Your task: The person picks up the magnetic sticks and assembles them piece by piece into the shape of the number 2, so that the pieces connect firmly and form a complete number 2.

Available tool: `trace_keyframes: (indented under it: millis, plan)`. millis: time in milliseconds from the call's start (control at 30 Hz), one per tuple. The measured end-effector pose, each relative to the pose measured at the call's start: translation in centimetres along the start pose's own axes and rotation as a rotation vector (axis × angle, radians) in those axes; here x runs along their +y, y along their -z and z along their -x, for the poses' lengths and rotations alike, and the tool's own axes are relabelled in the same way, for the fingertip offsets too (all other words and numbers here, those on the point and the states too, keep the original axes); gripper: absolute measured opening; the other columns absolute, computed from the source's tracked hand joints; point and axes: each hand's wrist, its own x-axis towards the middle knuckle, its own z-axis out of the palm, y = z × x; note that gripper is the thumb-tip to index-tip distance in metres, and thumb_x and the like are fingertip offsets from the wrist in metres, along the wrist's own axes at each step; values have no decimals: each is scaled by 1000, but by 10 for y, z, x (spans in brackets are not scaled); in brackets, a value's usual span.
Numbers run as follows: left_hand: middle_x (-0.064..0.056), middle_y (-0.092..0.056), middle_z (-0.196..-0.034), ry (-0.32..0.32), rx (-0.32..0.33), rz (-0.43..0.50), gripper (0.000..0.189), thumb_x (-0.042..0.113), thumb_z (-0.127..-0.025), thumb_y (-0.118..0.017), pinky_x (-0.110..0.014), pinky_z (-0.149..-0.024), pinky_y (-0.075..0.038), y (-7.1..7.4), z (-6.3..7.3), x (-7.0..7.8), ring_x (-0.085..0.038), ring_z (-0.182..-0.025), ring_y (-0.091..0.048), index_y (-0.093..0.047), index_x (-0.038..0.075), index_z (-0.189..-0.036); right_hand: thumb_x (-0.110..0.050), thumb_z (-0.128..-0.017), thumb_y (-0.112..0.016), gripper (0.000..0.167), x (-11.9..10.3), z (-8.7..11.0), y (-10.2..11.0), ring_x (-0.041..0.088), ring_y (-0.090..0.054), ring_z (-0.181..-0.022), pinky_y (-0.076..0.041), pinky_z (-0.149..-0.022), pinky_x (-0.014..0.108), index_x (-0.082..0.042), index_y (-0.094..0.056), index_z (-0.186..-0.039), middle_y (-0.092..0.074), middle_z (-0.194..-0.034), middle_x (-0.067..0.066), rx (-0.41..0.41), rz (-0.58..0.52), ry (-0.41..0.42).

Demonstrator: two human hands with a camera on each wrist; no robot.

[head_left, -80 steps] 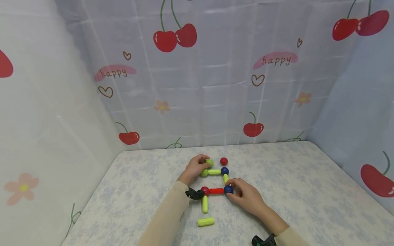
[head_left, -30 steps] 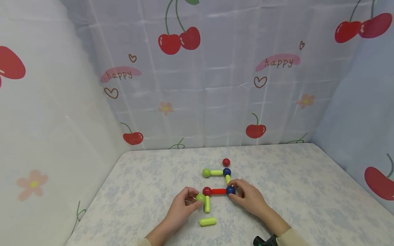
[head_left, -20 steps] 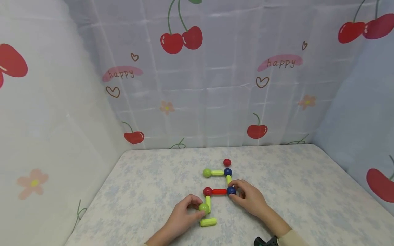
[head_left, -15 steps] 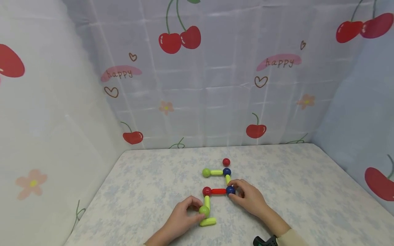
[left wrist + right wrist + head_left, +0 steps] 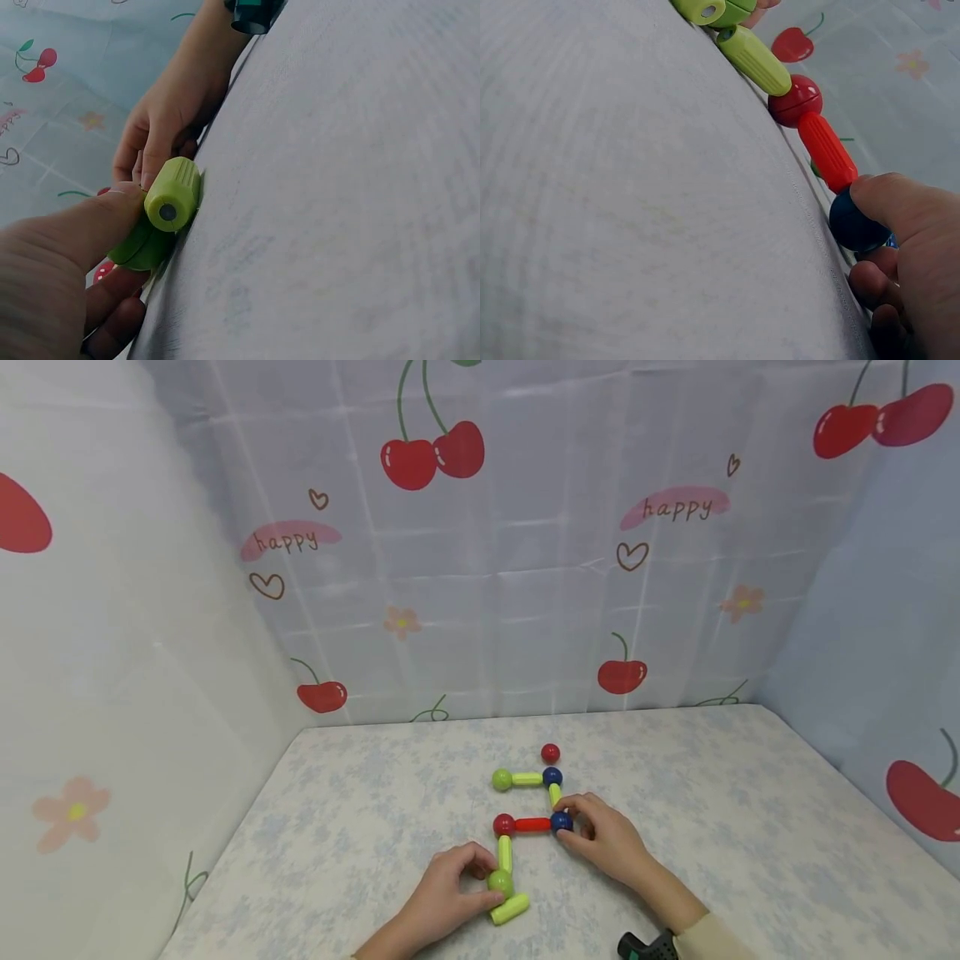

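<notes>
My left hand (image 5: 453,893) pinches a green ball (image 5: 500,883) between thumb and fingers, at the lower end of a yellow-green magnetic rod (image 5: 506,855). A loose yellow-green rod (image 5: 511,909) lies slanted against the near side of that ball; the left wrist view shows its round metal end. My right hand (image 5: 606,837) pinches a blue ball (image 5: 561,822), with the thumb on its near side. A red rod (image 5: 532,824) joins that blue ball to a red ball (image 5: 504,825), from which the upright yellow-green rod runs toward me.
Beyond the right hand, another yellow-green rod (image 5: 555,794) leads to a second blue ball (image 5: 552,777). From there a rod (image 5: 527,779) runs left to a green ball (image 5: 502,779). A single red ball (image 5: 551,753) sits behind them on the patterned tabletop (image 5: 360,827).
My left hand has brought a green ball from the back of the table down to the rod's near end. The loose rod has tilted against it. My right hand stays on the blue ball.
</notes>
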Motion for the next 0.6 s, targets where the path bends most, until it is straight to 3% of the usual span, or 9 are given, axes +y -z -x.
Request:
trace_keyframes:
  millis: [300, 433, 600]
  plan:
    - [14, -65, -97, -35, 4, -49, 29, 39, -82, -82, -20, -80, -49, 0, 0, 0, 0, -90, -59, -64, 28, -103, -25, -85, -81, 32, -10, -2, 5, 3, -44, -64, -40, -56, 20, -26, -67, -114, -55, -98, -5, 35, -10, 0]
    - [14, -65, -98, -48, 8, -60, 32, 41, -82, -81, -20, -80, -50, 0, 0, -2, 1, -90, -59, -63, 26, -104, -24, -85, -81, 30, -22, -7, 10, 6, -48, -72, -41, -59, 20, -26, -69, -112, -59, -98, -4, 55, 2, 25]
    - [14, -65, -98, -72, 22, -75, 33, 43, -83, -80, -20, -81, -49, -2, 0, -5, 0, -90, -58, -62, 26, -104, -23, -86, -79, 26, -37, -18, 5, 13, -56, -89, -47, -72, 24, -23, -71, -111, -66, -101, -3, 11, -10, 99]
